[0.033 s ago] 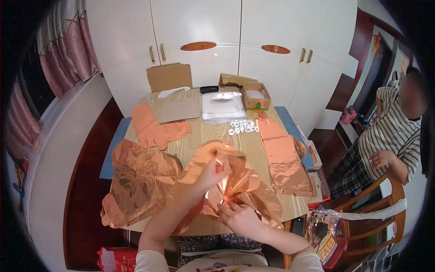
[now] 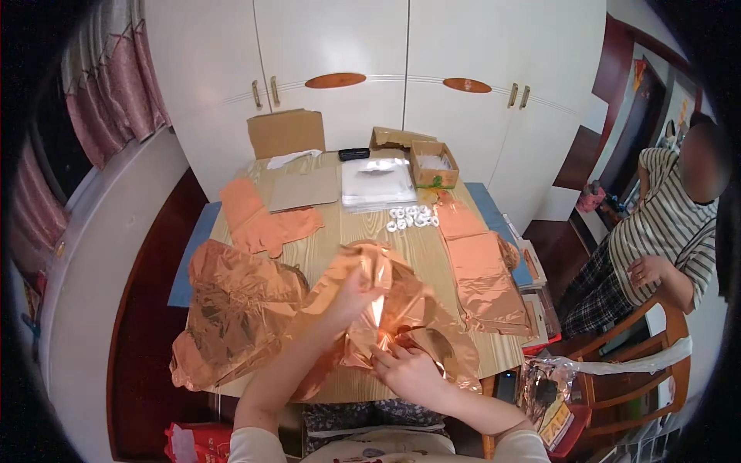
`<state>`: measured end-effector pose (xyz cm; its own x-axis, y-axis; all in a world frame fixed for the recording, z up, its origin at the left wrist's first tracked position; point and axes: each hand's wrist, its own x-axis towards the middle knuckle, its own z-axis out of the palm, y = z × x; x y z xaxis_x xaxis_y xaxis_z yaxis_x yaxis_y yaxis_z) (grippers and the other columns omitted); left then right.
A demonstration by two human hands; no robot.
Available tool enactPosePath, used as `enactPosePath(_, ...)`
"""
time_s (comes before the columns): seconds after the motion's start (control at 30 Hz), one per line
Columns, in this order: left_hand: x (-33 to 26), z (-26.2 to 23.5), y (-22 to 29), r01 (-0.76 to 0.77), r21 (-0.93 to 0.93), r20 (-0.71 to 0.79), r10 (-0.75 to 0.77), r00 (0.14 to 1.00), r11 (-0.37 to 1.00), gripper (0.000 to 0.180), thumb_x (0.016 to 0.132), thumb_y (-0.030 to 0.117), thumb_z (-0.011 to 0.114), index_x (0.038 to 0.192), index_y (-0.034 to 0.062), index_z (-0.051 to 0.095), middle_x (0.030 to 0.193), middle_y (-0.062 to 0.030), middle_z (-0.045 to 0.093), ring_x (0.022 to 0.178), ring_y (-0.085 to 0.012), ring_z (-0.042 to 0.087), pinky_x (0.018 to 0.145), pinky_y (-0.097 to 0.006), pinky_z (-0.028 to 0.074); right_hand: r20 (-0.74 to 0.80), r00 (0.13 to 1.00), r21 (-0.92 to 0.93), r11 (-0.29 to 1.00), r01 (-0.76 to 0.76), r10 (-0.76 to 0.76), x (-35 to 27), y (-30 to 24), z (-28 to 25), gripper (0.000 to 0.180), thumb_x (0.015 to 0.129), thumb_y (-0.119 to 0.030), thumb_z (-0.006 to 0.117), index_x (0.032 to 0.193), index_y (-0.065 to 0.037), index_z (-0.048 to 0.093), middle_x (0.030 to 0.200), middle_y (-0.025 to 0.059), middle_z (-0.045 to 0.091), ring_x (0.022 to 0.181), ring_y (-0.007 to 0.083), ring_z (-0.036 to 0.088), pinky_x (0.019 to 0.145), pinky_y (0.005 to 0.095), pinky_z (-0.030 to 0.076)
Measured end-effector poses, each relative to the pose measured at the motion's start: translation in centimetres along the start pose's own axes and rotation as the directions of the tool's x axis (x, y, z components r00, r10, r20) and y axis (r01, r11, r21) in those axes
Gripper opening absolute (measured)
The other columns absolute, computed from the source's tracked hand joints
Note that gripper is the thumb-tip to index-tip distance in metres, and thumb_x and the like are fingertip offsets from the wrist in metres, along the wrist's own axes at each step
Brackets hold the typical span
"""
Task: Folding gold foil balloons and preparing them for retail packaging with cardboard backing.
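A crumpled rose-gold foil balloon lies in front of me at the table's near edge. My right hand is closed on its gathered foil, with thumb and fingers pinched together low on the near side. Just above and to the left, my left hand is against the raised, shiny folds; motion smears its fingers, so I cannot tell whether they grip. Beside my left forearm is another creased foil balloon, partly spread out. A flat, folded foil balloon rests farther back on the left.
Folded foil sheets lie along the right of the wooden table. Farther back are small white rolls, clear plastic bags, a small cardboard box and a grey board. A person stands right, behind a wooden chair.
My left hand has moved slightly over the foil, and the raised folds beside it have shifted shape. My right hand keeps its pinch in the same place.
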<state>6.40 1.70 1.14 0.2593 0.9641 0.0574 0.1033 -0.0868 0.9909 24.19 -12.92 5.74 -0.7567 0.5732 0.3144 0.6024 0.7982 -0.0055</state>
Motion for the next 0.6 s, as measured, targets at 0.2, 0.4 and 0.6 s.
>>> enactPosePath(0.2, 0.8, -4.7, -1.2, 0.041, 0.224, -0.185, 0.001, 0.983, 0.974, 0.072, 0.081, 0.013, 0.073, 0.138, -0.0041, 0.032, 0.114, -0.0153, 0.058, 0.092, -0.0213, 0.061, 0.072, -0.031, 0.052, -0.007, 0.99, 0.05, 0.989, -0.138, 0.138, -0.1, -1.2, 2.9, 0.025, 0.078, -0.024, 0.064, 0.094, -0.005, 0.069, 0.114, 0.0085, 0.065, 0.084, 0.02, 0.065, 0.067, 0.0317, 0.055)
enactPosePath(0.4, -0.6, -4.8, -2.4, -0.102, 0.897, -0.074, 0.374, 0.924, 0.429, 0.084, 0.079, 0.036, 0.072, 0.146, 0.0063, 0.032, 0.138, -0.0237, 0.04, 0.13, -0.0406, 0.038, 0.103, -0.049, 0.037, 0.067, 0.98, 0.214, 0.957, -0.196, 0.186, -1.1, -0.5, 3.1, 0.041, 0.09, -0.037, 0.057, 0.114, -0.004, 0.064, 0.122, 0.0137, 0.061, 0.109, 0.0266, 0.06, 0.092, 0.0413, 0.046)
enactPosePath(0.6, -4.9, -2.6, -0.4, -0.319, 0.896, 0.289, 0.139, 0.947, 0.307, 0.077, 0.083, 0.059, 0.058, 0.143, 0.0141, 0.042, 0.148, -0.0212, 0.034, 0.139, -0.0444, 0.025, 0.107, -0.063, 0.024, 0.146, 0.94, 0.184, 0.925, -0.333, 0.31, -2.8, 4.9, 1.4, 0.045, 0.094, -0.035, 0.054, 0.125, -0.003, 0.057, 0.129, 0.0162, 0.057, 0.124, 0.0299, 0.051, 0.101, 0.0434, 0.04)
